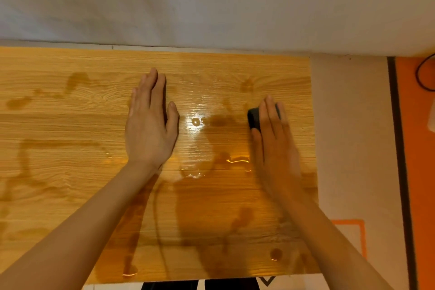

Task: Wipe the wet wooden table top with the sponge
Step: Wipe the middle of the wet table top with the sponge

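Our right hand (274, 141) lies flat on top of a dark sponge (254, 117), pressing it on the wooden table top (70, 172) near its right edge. The hand looks blurry, and it hides most of the sponge. Our left hand (150, 125) rests open and flat near the middle of the table, left of the sponge. Wet puddles (211, 165) shine between the hands. The table's left side is cut off.
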{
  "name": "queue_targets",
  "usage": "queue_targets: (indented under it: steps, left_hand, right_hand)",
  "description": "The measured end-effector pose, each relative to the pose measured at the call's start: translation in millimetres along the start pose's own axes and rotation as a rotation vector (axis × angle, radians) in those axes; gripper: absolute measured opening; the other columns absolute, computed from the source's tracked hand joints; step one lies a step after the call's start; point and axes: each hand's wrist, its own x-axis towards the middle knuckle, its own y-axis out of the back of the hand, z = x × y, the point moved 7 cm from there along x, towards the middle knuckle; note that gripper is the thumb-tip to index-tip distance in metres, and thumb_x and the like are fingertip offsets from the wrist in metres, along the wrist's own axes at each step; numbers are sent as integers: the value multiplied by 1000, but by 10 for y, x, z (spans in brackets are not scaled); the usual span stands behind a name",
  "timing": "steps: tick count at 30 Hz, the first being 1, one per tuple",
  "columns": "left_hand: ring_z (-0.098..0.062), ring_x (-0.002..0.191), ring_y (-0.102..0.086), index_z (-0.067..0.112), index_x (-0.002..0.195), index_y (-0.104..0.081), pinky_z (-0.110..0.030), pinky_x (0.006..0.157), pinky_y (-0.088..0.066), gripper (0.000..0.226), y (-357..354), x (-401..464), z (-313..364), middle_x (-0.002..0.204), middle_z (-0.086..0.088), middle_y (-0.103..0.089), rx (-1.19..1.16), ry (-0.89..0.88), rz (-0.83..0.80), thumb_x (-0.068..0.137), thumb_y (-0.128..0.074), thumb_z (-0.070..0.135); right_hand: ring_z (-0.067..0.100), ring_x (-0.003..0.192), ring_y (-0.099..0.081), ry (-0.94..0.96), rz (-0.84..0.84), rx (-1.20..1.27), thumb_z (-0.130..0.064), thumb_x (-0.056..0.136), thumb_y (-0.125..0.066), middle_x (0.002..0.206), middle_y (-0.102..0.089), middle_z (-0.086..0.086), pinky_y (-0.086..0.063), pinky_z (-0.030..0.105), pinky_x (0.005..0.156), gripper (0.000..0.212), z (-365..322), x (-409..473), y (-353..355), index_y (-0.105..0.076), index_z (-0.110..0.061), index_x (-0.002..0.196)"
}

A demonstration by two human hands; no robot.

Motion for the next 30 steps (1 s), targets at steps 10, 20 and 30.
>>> queue_targets:
  steps: [10, 20, 30]
  left_hand:
    - [-25, 154, -23, 5, 154, -35, -42, 127, -16, 52, 6, 3, 9, 164, -9, -29, -3, 7, -4, 105, -40, 22]
    - [-24, 154, -21, 5, 154, -35, -34, 127, -10, 52, -3, 17, -6, 164, -10, -29, 3, -3, 13, 106, -39, 23]
    - [-19, 156, -13, 9, 157, -29, -29, 127, -4, 54, -15, 31, -35, 168, -5, -21, -30, 13, -22, 107, -37, 26]
  right_hand:
    - [29, 150, -10, -2, 104, 94, -13, 104, -38, 160, -17, 15, -18, 45, 122, 52, -291, 682, 35, -20, 0, 150]
    - [23, 151, -3, -2, 28, 51, -26, 107, -25, 163, -8, 5, -13, 38, 124, 52, -584, 1077, -20, -12, -9, 154]
    - [31, 148, -17, 65, 11, -63, -24, 102, -29, 159, -22, 14, -21, 45, 122, 53, -763, 173, -220, -23, -2, 150]
